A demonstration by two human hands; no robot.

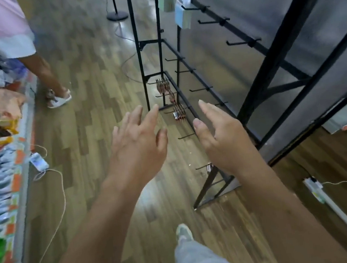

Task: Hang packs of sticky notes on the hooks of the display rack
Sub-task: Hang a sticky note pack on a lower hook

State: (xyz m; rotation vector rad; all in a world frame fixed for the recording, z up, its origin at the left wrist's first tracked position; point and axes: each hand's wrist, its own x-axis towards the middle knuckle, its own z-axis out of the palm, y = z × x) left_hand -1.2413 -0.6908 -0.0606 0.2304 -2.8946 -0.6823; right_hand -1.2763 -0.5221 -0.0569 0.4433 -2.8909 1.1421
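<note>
Sticky-note packs (183, 19): a few hang on the top-row hooks (242, 42) of the display rack (281, 41), towards its far end. Left hand (139, 141) and right hand (223, 140) are both out before the rack's lower rails, fingers spread, palms turned inward, nothing held. Small reddish items (179, 113) hang on the rack's bottom row.

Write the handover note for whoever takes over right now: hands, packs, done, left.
Hands: left hand and right hand are both open and empty, raised before the display rack.
Packs: at least two packs of sticky notes hang on the far top-row hooks.
Done: those are hung.
Left: fill the empty hooks nearer on that row and on the row below. No pack is in hand, so fetch one. Goods on the table at left are too blurred to identify.
</note>
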